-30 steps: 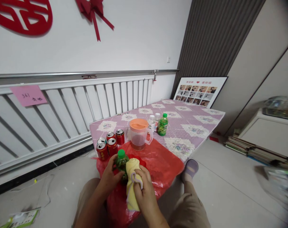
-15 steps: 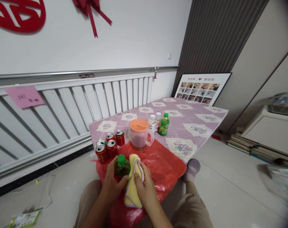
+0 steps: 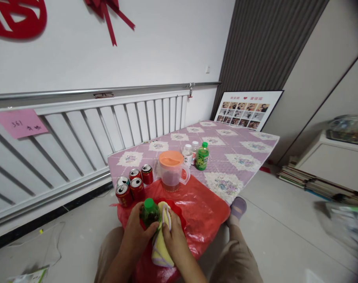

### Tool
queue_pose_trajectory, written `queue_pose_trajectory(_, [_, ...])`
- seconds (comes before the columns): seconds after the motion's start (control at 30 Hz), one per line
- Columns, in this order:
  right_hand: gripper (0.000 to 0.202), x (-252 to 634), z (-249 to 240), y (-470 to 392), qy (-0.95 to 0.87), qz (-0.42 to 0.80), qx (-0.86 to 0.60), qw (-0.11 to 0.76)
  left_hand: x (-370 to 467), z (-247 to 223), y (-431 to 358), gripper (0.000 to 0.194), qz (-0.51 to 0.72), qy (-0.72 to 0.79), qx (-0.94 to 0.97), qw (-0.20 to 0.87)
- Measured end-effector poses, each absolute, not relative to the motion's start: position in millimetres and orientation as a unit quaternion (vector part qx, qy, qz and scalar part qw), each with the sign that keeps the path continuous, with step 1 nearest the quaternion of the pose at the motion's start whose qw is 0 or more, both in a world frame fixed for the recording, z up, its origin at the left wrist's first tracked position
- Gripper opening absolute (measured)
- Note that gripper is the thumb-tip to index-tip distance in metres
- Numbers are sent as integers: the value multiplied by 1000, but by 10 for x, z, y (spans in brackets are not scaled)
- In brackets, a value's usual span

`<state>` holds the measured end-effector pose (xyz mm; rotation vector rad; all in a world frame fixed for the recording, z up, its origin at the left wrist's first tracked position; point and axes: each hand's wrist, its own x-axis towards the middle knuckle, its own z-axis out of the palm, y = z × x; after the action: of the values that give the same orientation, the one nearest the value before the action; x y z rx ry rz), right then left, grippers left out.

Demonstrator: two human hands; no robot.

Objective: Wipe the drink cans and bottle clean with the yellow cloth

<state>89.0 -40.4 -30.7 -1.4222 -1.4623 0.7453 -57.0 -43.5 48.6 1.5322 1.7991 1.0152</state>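
In the head view, near the bottom: a green bottle (image 3: 151, 215) with a green cap, gripped in the bent left fingers (image 3: 137, 210), cap up. Long fingers along the left side of it, thumb across the near side, tip close to a soft yellow cloth (image 3: 163, 253) with a purple edge. Cloth bunched up and squeezed in the right fingers (image 3: 174, 222), right beside the bottle and pressed up to it. Bottom of the bottle hidden from sight. Under both hands, a shiny red plastic sheet (image 3: 207, 212), spread over the near end of the flowery purple bench (image 3: 250, 148). Just past the left fingers, five cans (image 3: 137, 189), mostly red, standing close together. Farther ahead, a see-through jug (image 3: 169, 175) with an orange lid and a little brown drink inside. Next to the jug, on its right, two white-capped bottles (image 3: 187, 156) and another green bottle (image 3: 202, 159), all upright.
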Motion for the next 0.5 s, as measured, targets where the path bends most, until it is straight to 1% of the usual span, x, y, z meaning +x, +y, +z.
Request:
queue_pose_trajectory(0.13, [48, 922, -119, -421, -590, 300, -572, 485, -540, 459, -414, 59, 358, 681, 582, 262])
queue_pose_trajectory(0.3, [48, 871, 121, -454, -589, 287, -556, 512, -493, 381, -412, 63, 417, 661, 551, 293])
queue_pose_trajectory(0.4, [49, 857, 16, -437, -588, 287, -574, 493, -521, 332, -420, 70, 439, 616, 563, 332])
queue_pose_trajectory(0.5, [50, 883, -213, -410, -599, 289, -584, 465, -602, 371, -433, 71, 411, 582, 591, 378])
